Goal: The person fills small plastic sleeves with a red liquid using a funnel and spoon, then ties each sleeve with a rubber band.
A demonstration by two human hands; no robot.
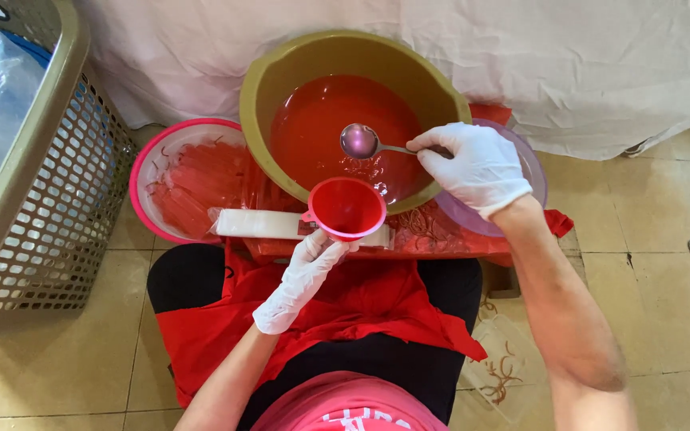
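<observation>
The left hand, in a white glove, grasps a smooth red plastic funnel from below; the right hand, also gloved, pinches the thin handle of a round metal ladle over red liquid in an olive plastic basin; a pink-rimmed bowl of filled red tubes sits beside it.

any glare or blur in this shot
Head view: soft, even light and sharp focus; a bright glint on the ladle held by the right hand, faint sheen on the red liquid in the bowl; the left hand under the funnel is crisp.
</observation>
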